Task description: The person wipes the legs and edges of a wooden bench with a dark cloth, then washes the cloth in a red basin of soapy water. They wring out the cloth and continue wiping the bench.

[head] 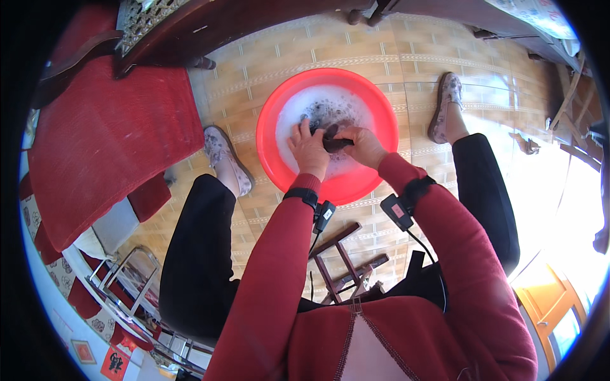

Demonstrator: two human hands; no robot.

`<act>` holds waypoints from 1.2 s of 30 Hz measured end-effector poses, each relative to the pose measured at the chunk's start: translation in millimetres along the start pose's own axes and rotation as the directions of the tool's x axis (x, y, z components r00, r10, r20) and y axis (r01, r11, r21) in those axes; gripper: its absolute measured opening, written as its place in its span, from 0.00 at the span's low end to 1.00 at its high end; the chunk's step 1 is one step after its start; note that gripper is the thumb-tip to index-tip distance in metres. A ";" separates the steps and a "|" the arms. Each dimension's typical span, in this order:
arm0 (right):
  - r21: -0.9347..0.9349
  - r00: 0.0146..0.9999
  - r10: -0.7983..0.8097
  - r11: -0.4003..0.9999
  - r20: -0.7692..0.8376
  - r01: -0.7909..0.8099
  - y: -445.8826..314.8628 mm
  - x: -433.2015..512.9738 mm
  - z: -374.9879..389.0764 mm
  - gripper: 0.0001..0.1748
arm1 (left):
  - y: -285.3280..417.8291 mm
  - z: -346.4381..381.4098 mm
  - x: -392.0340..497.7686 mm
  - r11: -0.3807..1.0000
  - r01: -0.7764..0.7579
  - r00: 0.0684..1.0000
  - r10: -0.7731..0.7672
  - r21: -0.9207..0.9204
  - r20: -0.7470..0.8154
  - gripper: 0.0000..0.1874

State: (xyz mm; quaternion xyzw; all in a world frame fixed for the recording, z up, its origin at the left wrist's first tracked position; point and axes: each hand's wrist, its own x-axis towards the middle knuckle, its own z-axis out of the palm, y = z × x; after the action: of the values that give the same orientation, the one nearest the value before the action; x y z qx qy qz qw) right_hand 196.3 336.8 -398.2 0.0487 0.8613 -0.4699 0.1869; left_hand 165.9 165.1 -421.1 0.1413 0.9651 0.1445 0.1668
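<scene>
A red plastic basin (328, 193) stands on the floor between my feet, with white suds and greyish water (305, 102) in it. Over the suds, a dark brown piece of wet cloth (337, 144), possibly a sock, is held between my hands. My right hand (364, 146) pinches its right end between thumb and fingers. On the left side, my left hand (307, 150) grips it at the thumb side, the other fingers spread over the foam. How much of the cloth lies under the water is hidden.
A red-covered seat (119, 143) is at the left, beside dark wooden furniture (200, 33). Below my arms shows a small wooden stool (343, 257). Tan tiled floor (286, 52) surrounds the basin. A metal-framed item (138, 271) stands lower left; an orange door (548, 305), lower right.
</scene>
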 end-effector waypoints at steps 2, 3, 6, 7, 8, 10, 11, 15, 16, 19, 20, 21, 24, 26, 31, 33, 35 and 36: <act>0.249 0.997 0.050 0.967 0.058 -0.063 -8.1 -4.3 -19.4 0.21 | 2.3 -11.1 -1.3 0.984 0.041 0.995 -0.055 -0.172 -0.081 0.20; 0.355 0.980 0.149 0.916 0.131 -0.187 -12.6 -6.4 -28.1 0.24 | 4.4 -17.6 -1.6 0.933 0.123 0.991 -0.136 -0.339 -0.014 0.21; 0.702 0.920 0.374 0.626 0.113 -0.341 -27.7 -14.7 -34.9 0.33 | 13.5 -40.1 1.0 0.398 0.412 0.906 -0.276 -0.820 0.321 0.24; 0.800 0.882 0.457 0.486 0.111 -0.352 -32.3 -17.8 -30.7 0.35 | 16.3 -49.1 -2.5 0.264 0.400 0.911 -0.219 -0.877 0.350 0.25; 0.869 0.878 0.414 0.312 0.240 -0.385 -33.9 -19.8 -29.7 0.39 | 18.2 -59.0 -10.0 0.106 0.452 0.886 -0.162 -0.886 0.433 0.26; 0.937 0.874 0.399 0.086 0.279 -0.338 -37.8 -22.1 -18.5 0.36 | 22.1 -76.9 -20.0 -0.097 0.535 0.840 -0.050 -0.839 0.541 0.28; 0.947 0.872 0.375 -0.055 0.313 -0.316 -38.4 -21.9 -14.2 0.35 | 21.7 -85.4 -23.3 -0.139 0.552 0.829 -0.007 -0.822 0.559 0.28; 0.919 0.849 0.528 0.323 0.026 -0.229 -44.4 -13.2 -10.1 0.14 | 12.9 -105.6 -46.8 -0.351 0.620 0.771 0.107 -0.702 0.628 0.34; 0.884 0.912 0.405 0.447 -0.061 -0.140 -49.3 -11.8 -10.3 0.11 | 12.4 -104.5 -52.7 -0.451 0.615 0.751 0.083 -0.647 0.655 0.32; 0.652 0.960 0.149 0.757 -0.236 0.043 -73.8 -16.2 -5.9 0.06 | 8.6 -91.4 -56.0 -0.686 0.545 0.759 0.159 -0.482 0.632 0.25; 0.526 0.961 0.003 0.837 -0.276 0.149 -84.3 -21.6 -1.3 0.06 | 7.4 -84.4 -51.5 -0.682 0.542 0.790 0.214 -0.491 0.575 0.31; 0.392 0.952 -0.146 0.886 -0.270 0.247 -94.3 -26.9 2.8 0.07 | 6.8 -76.9 -46.9 -0.674 0.541 0.791 0.205 -0.503 0.577 0.32; -0.055 0.854 -0.401 0.912 -0.333 0.407 -116.1 -41.0 14.3 0.07 | 9.5 -54.4 -39.1 -0.653 0.472 0.851 0.160 -0.593 0.501 0.32; 0.021 0.924 -0.143 0.987 -0.356 0.161 -121.1 -43.0 20.5 0.10 | 14.1 -44.8 -36.6 -0.641 0.422 0.852 0.038 -0.641 0.522 0.31; 0.465 0.863 0.311 0.880 -0.398 -0.103 -107.5 -29.6 37.1 0.20 | 32.5 -46.7 -36.2 -0.610 0.345 0.732 -0.300 -0.713 0.611 0.22; 0.660 0.836 0.501 0.709 -0.225 -0.247 -95.7 -23.7 42.1 0.22 | 40.3 -52.8 -32.0 -0.402 0.328 0.740 -0.453 -0.855 0.497 0.18; 0.755 0.812 0.561 0.599 -0.158 -0.267 -84.6 -19.1 45.1 0.22 | 45.9 -59.3 -30.0 -0.109 0.269 0.823 -0.490 -0.957 0.288 0.18; 0.810 0.788 0.605 0.514 -0.111 -0.281 -80.1 -17.2 45.9 0.22 | 48.1 -62.2 -30.0 0.037 0.249 0.849 -0.489 -0.968 0.199 0.18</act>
State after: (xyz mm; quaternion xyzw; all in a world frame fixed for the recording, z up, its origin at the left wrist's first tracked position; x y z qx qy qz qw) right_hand 204.1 256.0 -350.9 0.4355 0.5577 -0.7004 0.0938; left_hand 181.3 185.2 -340.9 -0.2693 0.6482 0.6947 0.1572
